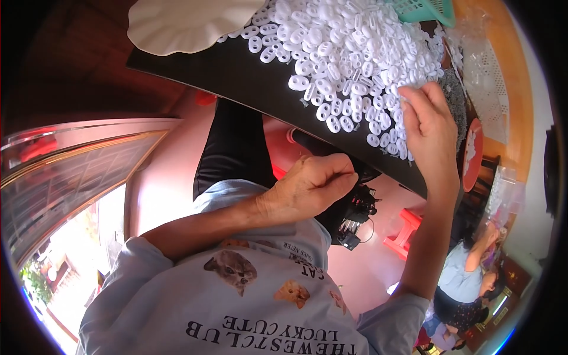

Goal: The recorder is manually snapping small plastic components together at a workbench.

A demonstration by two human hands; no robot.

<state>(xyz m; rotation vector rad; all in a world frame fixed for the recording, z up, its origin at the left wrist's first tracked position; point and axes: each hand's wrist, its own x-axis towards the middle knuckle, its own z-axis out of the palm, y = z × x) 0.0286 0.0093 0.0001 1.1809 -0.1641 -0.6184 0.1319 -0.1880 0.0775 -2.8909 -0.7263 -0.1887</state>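
A heap of small white oval plastic pieces with two holes each (355, 53) spreads over the dark table (236, 80). My right hand (433, 121) reaches to the heap's right edge. Its fingers are bent, with thumb and fingertips close together beside the white pieces; whatever is between them is too small to make out. Held in front of my body, off the table's near edge, my left hand (313, 183) is closed with the thumb against the curled fingers. What it holds, if anything, is hidden. A pile of tiny grey parts (457, 106) lies right of my right hand.
A cream scalloped tray (183, 26) sits at the far left of the table. Far right stands a green plastic basket (423, 9); a red dish (472, 155) is beside the table's right side. Below is a red stool (403, 234). Other people (467, 272) are at lower right.
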